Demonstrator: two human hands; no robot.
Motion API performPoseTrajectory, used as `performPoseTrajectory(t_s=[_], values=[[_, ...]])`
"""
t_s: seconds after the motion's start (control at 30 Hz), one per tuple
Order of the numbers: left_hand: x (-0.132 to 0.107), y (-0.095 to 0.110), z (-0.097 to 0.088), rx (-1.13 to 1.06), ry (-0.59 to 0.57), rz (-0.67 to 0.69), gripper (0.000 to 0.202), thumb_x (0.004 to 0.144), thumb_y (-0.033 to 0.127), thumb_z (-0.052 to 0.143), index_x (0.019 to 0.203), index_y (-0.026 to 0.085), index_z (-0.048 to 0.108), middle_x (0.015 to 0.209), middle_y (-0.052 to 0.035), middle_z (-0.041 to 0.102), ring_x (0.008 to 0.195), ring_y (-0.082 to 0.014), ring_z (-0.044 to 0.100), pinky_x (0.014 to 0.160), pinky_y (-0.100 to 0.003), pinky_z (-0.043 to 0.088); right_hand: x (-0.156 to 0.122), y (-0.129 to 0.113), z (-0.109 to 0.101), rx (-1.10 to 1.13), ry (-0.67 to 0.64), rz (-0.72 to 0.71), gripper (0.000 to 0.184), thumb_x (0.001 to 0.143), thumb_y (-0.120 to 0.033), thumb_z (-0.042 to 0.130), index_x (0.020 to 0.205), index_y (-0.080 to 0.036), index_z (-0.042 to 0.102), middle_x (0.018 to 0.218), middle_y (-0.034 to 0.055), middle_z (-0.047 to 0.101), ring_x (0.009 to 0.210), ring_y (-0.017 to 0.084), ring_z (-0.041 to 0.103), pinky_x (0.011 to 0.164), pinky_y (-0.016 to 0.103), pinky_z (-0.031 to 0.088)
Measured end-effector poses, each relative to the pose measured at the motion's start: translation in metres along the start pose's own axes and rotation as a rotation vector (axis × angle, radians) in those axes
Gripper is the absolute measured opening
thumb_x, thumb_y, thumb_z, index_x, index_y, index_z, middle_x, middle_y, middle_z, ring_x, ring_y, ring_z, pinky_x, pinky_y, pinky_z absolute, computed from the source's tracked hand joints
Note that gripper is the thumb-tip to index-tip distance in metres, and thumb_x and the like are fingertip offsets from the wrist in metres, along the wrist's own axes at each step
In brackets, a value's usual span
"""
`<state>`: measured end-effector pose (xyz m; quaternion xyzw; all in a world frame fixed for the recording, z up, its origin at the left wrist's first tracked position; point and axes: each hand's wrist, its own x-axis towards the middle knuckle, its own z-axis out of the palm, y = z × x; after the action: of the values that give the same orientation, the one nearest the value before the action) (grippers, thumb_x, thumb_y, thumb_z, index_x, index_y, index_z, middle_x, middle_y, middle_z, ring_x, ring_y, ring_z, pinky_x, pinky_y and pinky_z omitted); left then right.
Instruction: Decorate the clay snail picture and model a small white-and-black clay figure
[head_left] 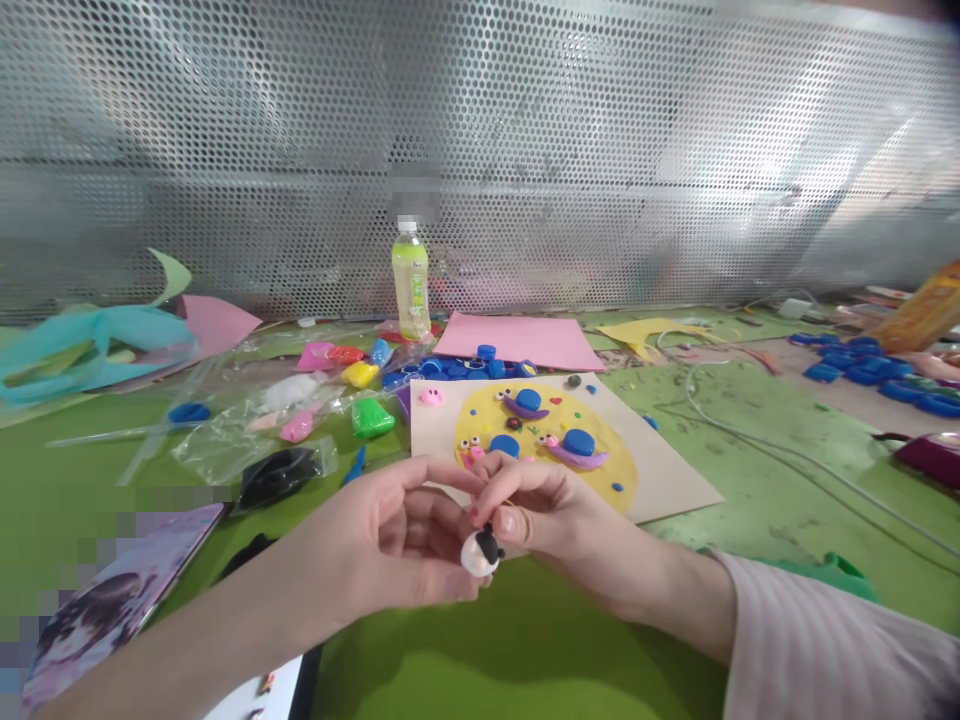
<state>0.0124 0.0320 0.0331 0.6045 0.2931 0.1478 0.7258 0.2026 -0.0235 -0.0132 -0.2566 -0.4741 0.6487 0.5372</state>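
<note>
My left hand (390, 545) curls around a small white clay ball (477, 556) with a black piece on top, holding it between thumb and fingers. My right hand (544, 510) meets it from the right, its fingers pinched together on the black piece. Both hands hover low over the green table (525, 640). Just behind them lies a beige card (667, 480) bearing a yellow clay disc (600, 455) with purple snails topped by blue bottle caps.
Bags of coloured clay (330, 400) lie at the middle left, a black clay bag (281, 475) nearer. A drink bottle (410, 280) stands before the perforated metal wall. Pink paper (525, 340), blue caps (870, 365), a white cable (787, 455) and a printed picture (112, 600) surround the work.
</note>
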Motion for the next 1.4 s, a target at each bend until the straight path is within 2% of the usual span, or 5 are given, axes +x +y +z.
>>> performPoseTrajectory(t_s=[0.37,0.5,0.8,1.0,1.4], values=[[0.002,-0.003,-0.002,-0.017,0.018,0.004,0.048,0.068,0.017,0.085,0.109,0.023,0.062,0.09,0.0012,0.074,0.081,-0.0145,0.07,0.074,-0.025,0.054,0.002,-0.001,-0.001,-0.013,0.012,0.067,0.026,0.075,-0.046,0.081,0.082,-0.022,0.074,0.076,-0.0012,0.067,0.066,0.011,0.061,0.063,0.026,0.049],[0.003,-0.004,-0.003,0.013,-0.005,0.024,0.045,0.072,0.018,0.084,0.11,0.025,0.061,0.085,0.0049,0.072,0.079,-0.0114,0.068,0.075,-0.022,0.052,0.003,0.0,-0.002,-0.028,0.106,0.052,0.03,0.076,-0.051,0.079,0.084,-0.022,0.076,0.079,-0.0019,0.063,0.063,0.008,0.048,0.059,0.021,0.041],[-0.004,0.009,0.0,0.391,0.274,0.083,0.019,0.079,0.031,0.079,0.095,0.03,0.069,0.096,0.0054,0.072,0.09,-0.0146,0.066,0.08,-0.021,0.052,0.005,0.004,-0.005,-0.038,0.378,0.012,0.034,0.086,-0.054,0.066,0.096,-0.024,0.076,0.087,0.0013,0.055,0.07,0.01,0.046,0.059,0.023,0.035],[-0.003,0.006,-0.002,0.406,0.314,0.148,0.026,0.083,0.034,0.074,0.107,0.03,0.064,0.104,0.0028,0.073,0.099,-0.0165,0.067,0.086,-0.021,0.052,0.0,-0.003,0.004,-0.21,0.367,-0.024,0.031,0.087,-0.05,0.067,0.085,-0.02,0.073,0.077,-0.0015,0.057,0.068,0.01,0.046,0.064,0.024,0.037],[0.0,-0.002,-0.005,0.387,0.335,0.208,0.024,0.079,0.031,0.076,0.102,0.029,0.068,0.099,0.0021,0.072,0.092,-0.0174,0.068,0.081,-0.024,0.055,0.001,-0.005,0.009,-0.293,0.26,-0.059,0.019,0.086,-0.041,0.071,0.086,-0.022,0.069,0.086,-0.002,0.066,0.081,0.012,0.054,0.076,0.024,0.04]])
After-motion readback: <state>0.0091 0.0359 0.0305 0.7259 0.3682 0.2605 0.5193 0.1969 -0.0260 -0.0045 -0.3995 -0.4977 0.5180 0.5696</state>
